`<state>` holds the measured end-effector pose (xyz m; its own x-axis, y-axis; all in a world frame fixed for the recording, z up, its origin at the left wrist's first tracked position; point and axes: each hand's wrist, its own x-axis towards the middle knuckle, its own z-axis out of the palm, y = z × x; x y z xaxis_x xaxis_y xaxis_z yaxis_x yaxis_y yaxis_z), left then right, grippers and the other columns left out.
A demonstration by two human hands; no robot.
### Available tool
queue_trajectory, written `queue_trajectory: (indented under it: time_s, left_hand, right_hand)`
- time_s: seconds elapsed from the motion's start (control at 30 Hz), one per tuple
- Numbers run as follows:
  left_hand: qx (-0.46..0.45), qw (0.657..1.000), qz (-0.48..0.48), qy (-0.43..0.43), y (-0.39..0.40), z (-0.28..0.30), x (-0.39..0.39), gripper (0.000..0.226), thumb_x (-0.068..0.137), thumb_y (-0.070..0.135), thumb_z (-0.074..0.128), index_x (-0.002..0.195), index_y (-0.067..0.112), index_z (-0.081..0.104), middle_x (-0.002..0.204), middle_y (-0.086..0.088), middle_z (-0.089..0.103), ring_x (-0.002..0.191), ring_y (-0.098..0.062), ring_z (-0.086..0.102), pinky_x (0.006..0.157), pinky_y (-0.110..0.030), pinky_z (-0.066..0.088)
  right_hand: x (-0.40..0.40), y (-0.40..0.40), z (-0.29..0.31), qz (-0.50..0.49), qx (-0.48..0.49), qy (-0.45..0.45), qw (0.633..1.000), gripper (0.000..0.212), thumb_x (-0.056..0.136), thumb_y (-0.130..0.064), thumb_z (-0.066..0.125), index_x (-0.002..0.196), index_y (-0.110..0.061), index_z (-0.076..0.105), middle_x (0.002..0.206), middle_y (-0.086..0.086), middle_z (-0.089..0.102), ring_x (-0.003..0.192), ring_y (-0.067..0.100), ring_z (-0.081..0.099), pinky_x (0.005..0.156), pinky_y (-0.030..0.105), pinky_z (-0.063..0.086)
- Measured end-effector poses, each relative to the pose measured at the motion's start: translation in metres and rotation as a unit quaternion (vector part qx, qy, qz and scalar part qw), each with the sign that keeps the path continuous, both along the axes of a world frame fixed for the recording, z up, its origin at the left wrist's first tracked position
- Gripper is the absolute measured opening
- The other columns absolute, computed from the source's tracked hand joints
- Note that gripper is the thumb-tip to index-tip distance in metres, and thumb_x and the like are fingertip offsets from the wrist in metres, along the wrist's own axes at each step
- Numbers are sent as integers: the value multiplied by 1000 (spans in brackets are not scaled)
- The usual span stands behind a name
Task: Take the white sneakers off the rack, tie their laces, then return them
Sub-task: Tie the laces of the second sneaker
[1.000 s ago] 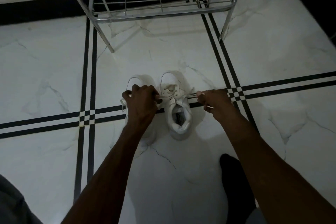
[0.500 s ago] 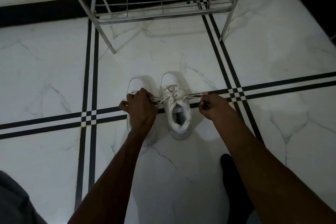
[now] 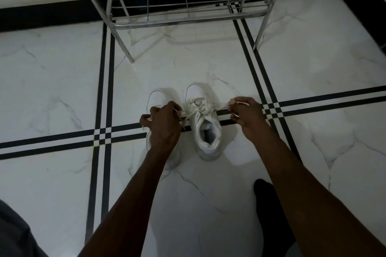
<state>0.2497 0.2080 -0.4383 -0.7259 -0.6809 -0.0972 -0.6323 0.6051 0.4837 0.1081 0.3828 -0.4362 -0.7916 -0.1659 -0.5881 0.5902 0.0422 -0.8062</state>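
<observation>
Both hands work w/ laces over a pair of white sneakers on a marble-look floor (image 3: 62, 89). Left hand (image 3: 165, 125) is closed, pinching one lace end, and covers much of the left sneaker (image 3: 160, 96). Right hand (image 3: 245, 113) is closed on the other lace end, pulled out to the side. Laces (image 3: 200, 110) run taut btwn them across the right sneaker (image 3: 205, 129). Metal rack (image 3: 183, 2) stands just beyond, apart from the shoes.

text: none legible | insole label (image 3: 209, 137) in right sneaker (image 3: 205, 129): blurred
</observation>
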Motion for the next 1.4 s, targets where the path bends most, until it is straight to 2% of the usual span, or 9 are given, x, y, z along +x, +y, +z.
queue_trajectory:
  time_s: [0.07,0.2,0.4,0.57,0.73,0.83,1.2,1.3,1.4]
  left_hand:
    - [-11,999,-30,-14,0,1,0,43,89,10,58,125,33,60,117,4,70,129,-28,46,106,-55,23]
    - [-21,992,-125,-19,0,3,-2,54,90,16,58,140,36,53,149,8,50,142,-28,33,109,-56,21]
    - [-12,988,-138,-73,9,2,-7,50,89,13,60,134,34,62,130,6,64,130,-28,43,109,-61,23]
    - [-47,988,-129,-72,13,-1,-9,33,89,9,58,109,31,75,105,3,70,113,-31,47,101,-57,29]
    - [-180,971,-141,-72,12,2,-4,34,71,11,55,92,28,78,90,7,71,106,-29,51,96,-53,27]
    - [-211,963,-150,-71,12,3,-2,32,65,12,55,82,26,78,76,8,72,100,-25,54,97,-53,30]
    - [-207,965,-136,-90,13,-3,-2,21,63,15,68,77,25,79,74,7,72,99,-29,54,89,-49,30]
    - [-171,976,-128,-50,12,-4,1,18,74,18,69,86,27,78,100,9,75,113,-32,51,90,-48,27]
    - [-157,983,-90,4,-6,-8,10,22,91,35,62,111,30,73,130,6,65,125,-33,46,94,-48,31]
  right_hand:
    - [-2,2,3,130,123,131,975,24,92,-8,64,114,-18,61,101,9,68,83,17,64,71,33,54]
    - [-9,-4,6,363,228,379,820,39,92,-6,65,130,-16,65,136,13,59,127,23,54,109,29,36]
    - [0,-6,-4,444,209,385,782,27,90,-2,67,115,-6,74,117,16,70,108,27,66,88,15,46]
    - [4,4,-10,400,230,412,786,17,90,-9,67,103,-8,79,90,18,75,82,29,69,70,32,55]
    - [-1,0,-9,422,369,519,645,34,73,7,66,92,-18,81,79,10,71,85,35,58,65,44,53]
    - [0,0,-9,420,405,541,605,38,67,10,65,90,-16,81,82,6,70,91,34,56,66,41,50]
    - [18,-4,-31,361,470,487,642,12,81,-6,69,80,-15,77,80,5,67,90,31,60,69,37,43]
    - [20,-4,-31,357,410,434,718,18,87,-3,59,75,-5,72,78,14,67,78,33,64,65,36,45]
    - [8,3,-26,371,301,281,833,19,95,-18,62,103,-3,72,99,14,74,92,28,69,79,41,57]
